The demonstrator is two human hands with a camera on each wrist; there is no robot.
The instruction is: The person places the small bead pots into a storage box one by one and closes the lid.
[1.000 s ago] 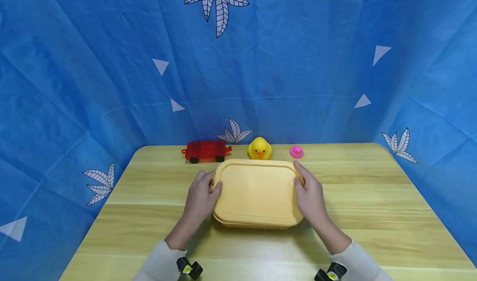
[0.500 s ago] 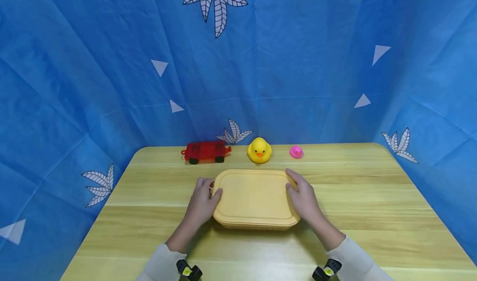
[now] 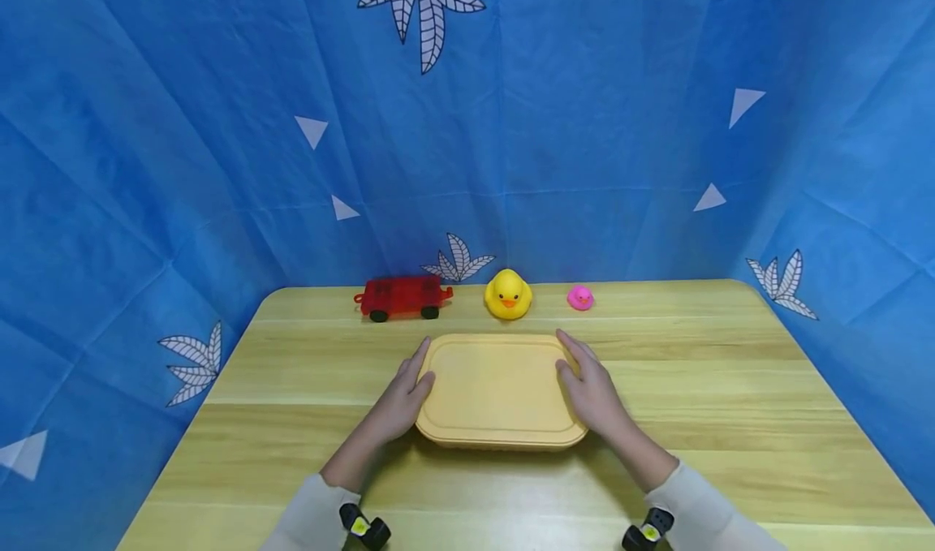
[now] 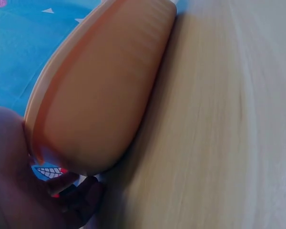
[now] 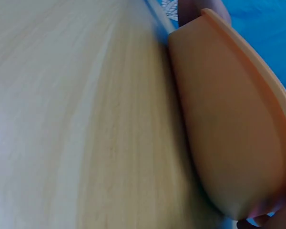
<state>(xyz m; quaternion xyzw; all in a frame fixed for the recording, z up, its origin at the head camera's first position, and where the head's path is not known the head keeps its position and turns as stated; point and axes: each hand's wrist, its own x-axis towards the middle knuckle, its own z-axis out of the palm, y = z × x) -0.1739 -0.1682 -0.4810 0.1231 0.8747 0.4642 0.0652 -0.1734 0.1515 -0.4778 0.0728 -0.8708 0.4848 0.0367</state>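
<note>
A pale orange lidded storage box (image 3: 500, 389) rests on the wooden table in the middle of the head view, its lid lying flat on top. My left hand (image 3: 400, 397) lies along its left side, thumb at the lid's edge and forefinger stretched forward. In the left wrist view the fingers (image 4: 76, 195) of that hand stand by the box's end, below the rim. Along the right side, my right hand (image 3: 593, 393) touches the lid's edge with thumb and forefinger extended. What the box contains is hidden.
Behind the box stand a red toy wagon (image 3: 403, 298) with black wheels, a yellow rubber duck (image 3: 507, 294) and a small pink duck (image 3: 580, 298). A blue cloth (image 3: 584, 129) hangs past the table's (image 3: 730, 421) far edge.
The lid has come down and toward me, level on the box. My left hand's fingers have straightened along the side, while the right hand has shifted slightly inward with the lid.
</note>
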